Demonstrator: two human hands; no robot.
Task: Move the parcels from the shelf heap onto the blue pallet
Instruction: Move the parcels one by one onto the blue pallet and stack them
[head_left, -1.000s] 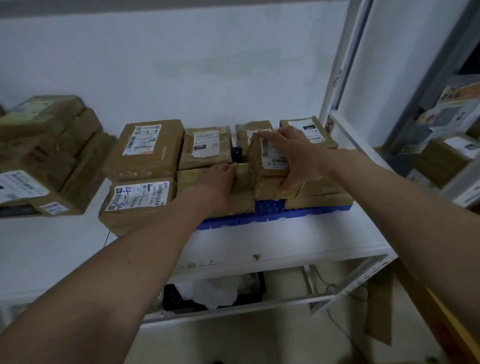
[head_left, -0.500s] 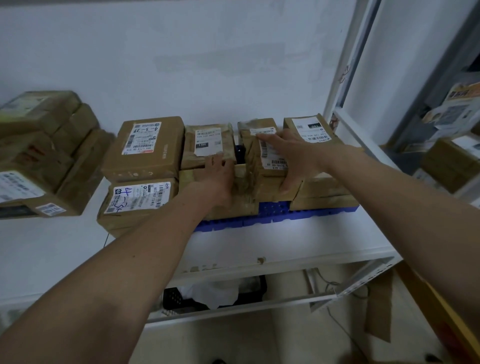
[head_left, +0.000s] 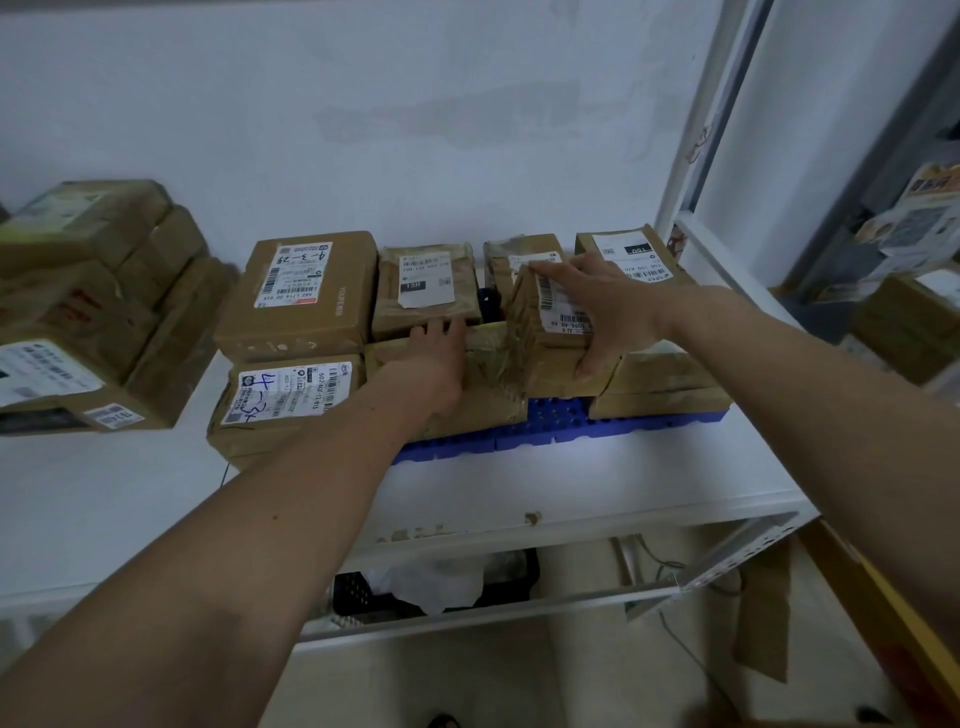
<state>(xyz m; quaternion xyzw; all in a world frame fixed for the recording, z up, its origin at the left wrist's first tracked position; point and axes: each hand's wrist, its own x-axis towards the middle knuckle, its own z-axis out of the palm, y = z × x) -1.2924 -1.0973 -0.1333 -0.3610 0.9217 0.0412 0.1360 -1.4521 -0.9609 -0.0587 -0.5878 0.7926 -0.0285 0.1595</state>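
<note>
- Nearest, below the shelf's front edge, a lower level holds a black crate (head_left: 358, 592) with crumpled white material (head_left: 431, 582) in it.
- The white shelf (head_left: 519, 488) carries everything above; its near strip is bare white.
- The blue pallet (head_left: 558, 421) lies on the shelf right of centre, its studded near edge showing under the parcels.
- The left hand (head_left: 428, 364) lies palm down with straight fingers on a tape-wrapped parcel (head_left: 488, 374) at the pallet's near middle; its grip closes round nothing.
- The right hand (head_left: 605, 312) is spread over a small labelled parcel (head_left: 545, 312) that sits on top of the others, fingers on its top and thumb curled down its near right side, so the grip has hold of it.
- Left of the wrapped parcel, a box with blue handwriting (head_left: 288, 400) sits at the near left of the pallet group.
- Behind it stands a larger brown box (head_left: 306, 291), and further right along the far row a wrinkled parcel (head_left: 426, 291) and a white-labelled box (head_left: 631, 254).
- On the far left of the shelf, well apart from the pallet, is the heap of parcels (head_left: 88, 306).
- A white wall (head_left: 363, 130) is behind it all.
</note>
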